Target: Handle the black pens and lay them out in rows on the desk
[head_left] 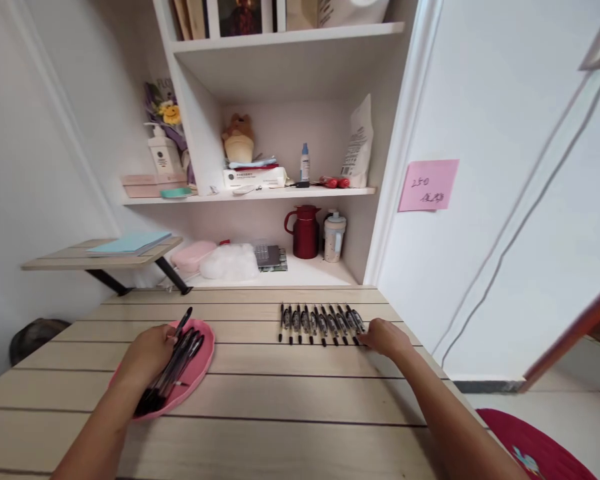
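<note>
A pink oval tray [203, 363] lies on the wooden table [290, 407] at the left and holds a heap of black pens [173, 373]. My left hand [149, 355] rests over the tray, fingers closed on one black pen [183, 323] that sticks up and away. Several more black pens [320, 323] lie side by side in a neat row at the table's far right. My right hand [386, 337] touches the right end of that row, fingers curled down at the last pen; whether it grips the pen is hidden.
Behind the table, white shelves [250, 195] carry a red jug [305, 231], a cup, bottles and a plush toy. A small side shelf [100, 257] with a blue book juts out at the left. A pink note [429, 185] hangs on the right wall.
</note>
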Tool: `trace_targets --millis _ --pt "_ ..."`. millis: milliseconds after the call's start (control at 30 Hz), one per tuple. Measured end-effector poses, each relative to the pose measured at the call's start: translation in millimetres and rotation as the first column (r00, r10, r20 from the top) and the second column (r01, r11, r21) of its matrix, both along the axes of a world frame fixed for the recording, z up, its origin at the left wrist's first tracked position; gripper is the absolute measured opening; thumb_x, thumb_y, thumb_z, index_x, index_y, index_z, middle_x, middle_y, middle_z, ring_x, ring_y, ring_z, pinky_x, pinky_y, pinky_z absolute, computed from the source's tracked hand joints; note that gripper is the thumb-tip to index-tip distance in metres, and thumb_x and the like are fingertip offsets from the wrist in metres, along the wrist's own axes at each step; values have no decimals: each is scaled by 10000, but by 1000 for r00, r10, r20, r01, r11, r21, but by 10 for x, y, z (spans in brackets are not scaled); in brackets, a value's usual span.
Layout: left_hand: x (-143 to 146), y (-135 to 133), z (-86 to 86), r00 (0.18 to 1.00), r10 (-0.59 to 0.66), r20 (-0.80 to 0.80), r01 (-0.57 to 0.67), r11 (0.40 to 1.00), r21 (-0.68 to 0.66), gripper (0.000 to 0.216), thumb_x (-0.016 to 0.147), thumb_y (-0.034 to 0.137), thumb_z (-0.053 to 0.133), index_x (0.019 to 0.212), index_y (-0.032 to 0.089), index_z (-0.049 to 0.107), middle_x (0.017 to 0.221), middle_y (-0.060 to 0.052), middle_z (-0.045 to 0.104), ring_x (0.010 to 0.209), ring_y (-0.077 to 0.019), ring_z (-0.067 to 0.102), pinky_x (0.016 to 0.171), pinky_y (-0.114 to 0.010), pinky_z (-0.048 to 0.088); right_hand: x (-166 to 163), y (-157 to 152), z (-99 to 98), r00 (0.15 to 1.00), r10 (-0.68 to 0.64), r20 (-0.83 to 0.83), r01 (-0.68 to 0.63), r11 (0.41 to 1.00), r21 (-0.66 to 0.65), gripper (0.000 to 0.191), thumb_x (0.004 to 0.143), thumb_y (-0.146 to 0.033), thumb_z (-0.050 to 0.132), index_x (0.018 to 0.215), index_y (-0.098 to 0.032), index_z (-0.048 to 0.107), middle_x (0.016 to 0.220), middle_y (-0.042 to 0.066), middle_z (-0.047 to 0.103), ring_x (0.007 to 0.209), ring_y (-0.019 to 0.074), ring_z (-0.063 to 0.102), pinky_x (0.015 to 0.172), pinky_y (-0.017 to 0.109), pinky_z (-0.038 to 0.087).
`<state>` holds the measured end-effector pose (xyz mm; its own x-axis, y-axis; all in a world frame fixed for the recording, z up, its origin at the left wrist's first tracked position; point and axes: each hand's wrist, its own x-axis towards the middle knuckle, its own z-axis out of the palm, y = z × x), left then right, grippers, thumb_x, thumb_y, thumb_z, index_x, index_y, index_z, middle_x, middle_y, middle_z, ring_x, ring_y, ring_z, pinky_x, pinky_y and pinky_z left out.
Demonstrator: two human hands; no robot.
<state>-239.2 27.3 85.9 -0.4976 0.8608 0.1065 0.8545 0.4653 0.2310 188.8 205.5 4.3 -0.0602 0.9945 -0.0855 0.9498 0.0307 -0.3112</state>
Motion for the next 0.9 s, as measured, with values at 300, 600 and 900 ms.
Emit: trace_targets --millis 300,600,900 --pt "-121 -203 -303 984 112 -136 -124 989 -84 211 745 256 395 752 192 596 838 -112 661 755 -234 599 554 -267 348 7 108 -148 996 37 79 -32 997 -67 133 602 -259 531 621 -156 613 713 142 639 656 251 606 498 289 349" --pt "458 79 -144 917 -157 368 40 951 307 273 734 378 461 872 194 608 896 -54 648 844 -205 570 677 -258 403 115 57 243 994 -22 -110 23 1000 5 109 608 -212 528 523 -155 566 626 109 635 593 187 582 484 247 345" --pt "2092 653 -497 -256 -311 915 -25 949 315 380 712 423 572 1006 201 478 896 -85 618 815 -187 590 679 -306 448 -528 -450 379 637 226 -737 -422 902 -88 138 608 -234 562 492 -176 516 430 -24 525 395 83 439 411 204 344"
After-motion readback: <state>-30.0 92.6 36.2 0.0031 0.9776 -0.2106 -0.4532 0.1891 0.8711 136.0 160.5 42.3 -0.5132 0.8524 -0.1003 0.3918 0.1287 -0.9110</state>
